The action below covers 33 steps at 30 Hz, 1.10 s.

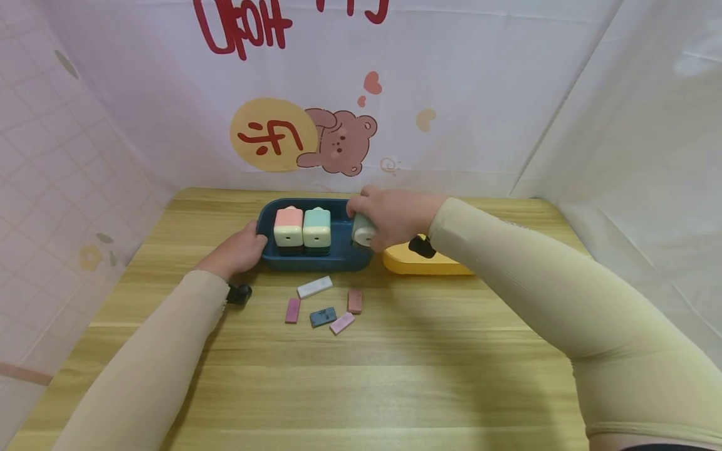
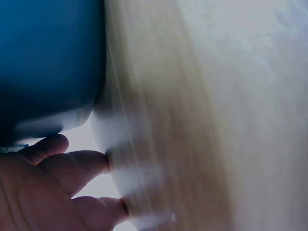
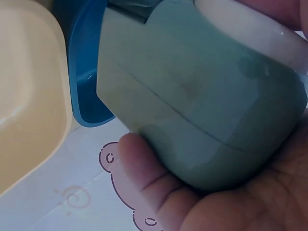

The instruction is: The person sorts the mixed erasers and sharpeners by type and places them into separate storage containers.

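At the left end of a dark blue tray [image 1: 316,263], my left hand [image 1: 239,249] grips the rim, thumb at its edge. Several of its fingers [image 2: 77,168] extend along the tray's outside in the left wrist view. My right hand [image 1: 397,216] holds a grey-green pencil sharpener [image 3: 192,96] with a white round end, tilted above the tray's right part. Inside the tray stand a pink-and-cream pencil sharpener [image 1: 289,227] and a mint-and-cream one [image 1: 317,228], side by side in its left half.
A yellow tray [image 1: 429,268] sits right of the blue one, partly under my right forearm. In front lie several small erasers: white [image 1: 314,287], magenta [image 1: 292,311], dark blue [image 1: 323,317], light pink [image 1: 342,323] and reddish [image 1: 355,301]. A printed curtain [image 1: 451,144] hangs behind the table.
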Each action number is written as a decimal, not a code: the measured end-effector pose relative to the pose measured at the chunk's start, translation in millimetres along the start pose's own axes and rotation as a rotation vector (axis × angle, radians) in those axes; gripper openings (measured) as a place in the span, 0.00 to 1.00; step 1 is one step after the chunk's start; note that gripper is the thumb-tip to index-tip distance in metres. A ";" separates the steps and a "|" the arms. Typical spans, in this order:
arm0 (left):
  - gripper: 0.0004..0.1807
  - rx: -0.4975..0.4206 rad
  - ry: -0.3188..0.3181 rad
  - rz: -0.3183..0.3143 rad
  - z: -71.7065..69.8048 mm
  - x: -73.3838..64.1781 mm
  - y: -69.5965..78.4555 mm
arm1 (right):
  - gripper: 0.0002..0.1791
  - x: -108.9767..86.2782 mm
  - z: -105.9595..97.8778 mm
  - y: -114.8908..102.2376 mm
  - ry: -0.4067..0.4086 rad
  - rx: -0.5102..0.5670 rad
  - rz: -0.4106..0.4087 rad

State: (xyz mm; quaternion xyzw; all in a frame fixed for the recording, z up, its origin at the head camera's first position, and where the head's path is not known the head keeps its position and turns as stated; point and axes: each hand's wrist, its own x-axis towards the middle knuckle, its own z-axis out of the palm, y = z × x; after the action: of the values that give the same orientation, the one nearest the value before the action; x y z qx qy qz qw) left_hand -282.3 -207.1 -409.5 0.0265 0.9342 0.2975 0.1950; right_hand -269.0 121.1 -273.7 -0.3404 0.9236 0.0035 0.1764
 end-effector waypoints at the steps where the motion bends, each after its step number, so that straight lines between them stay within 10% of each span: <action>1: 0.38 -0.001 0.000 0.000 0.0 0.1 -0.1 | 0.37 0.9 -0.4 0.0 -0.002 0.001 0.001; 33: 0.37 -0.002 0.002 0.012 0.5 2.0 -2.3 | 0.38 33.0 -3.9 1.2 -0.024 -0.019 0.021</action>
State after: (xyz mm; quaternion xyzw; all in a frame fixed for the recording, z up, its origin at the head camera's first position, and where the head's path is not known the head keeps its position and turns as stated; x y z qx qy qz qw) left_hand -283.8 -208.4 -411.9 0.0314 0.9340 0.2996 0.1921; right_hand -294.3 100.9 -281.0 -0.3323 0.9248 0.0180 0.1843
